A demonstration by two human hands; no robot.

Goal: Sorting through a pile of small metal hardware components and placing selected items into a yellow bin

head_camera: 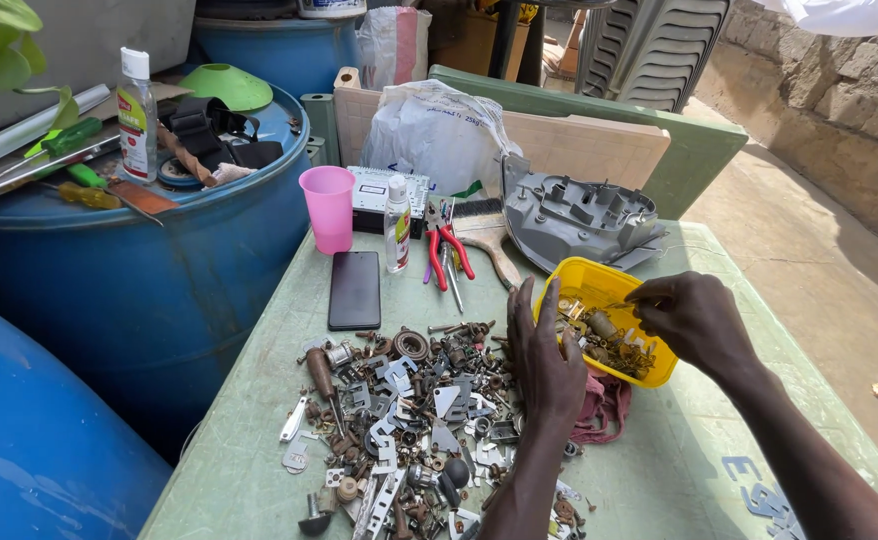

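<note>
A dark phone (355,289) lay screen-up beside a labelled bottle (397,224); a white bag (439,135) slumped behind; another labelled bottle (138,117) stood on the drum (149,270)

Bright daylight falls from above, glare whitens the crumpled white plastic bag (439,130), shadows stay soft, focus sharp, edges slightly bowed.

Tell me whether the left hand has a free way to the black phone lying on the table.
Probably yes. The left hand rests by the yellow tub, and the phone lies flat to its left. Only low scrap metal parts lie between them; the pink cup stands behind.
</note>
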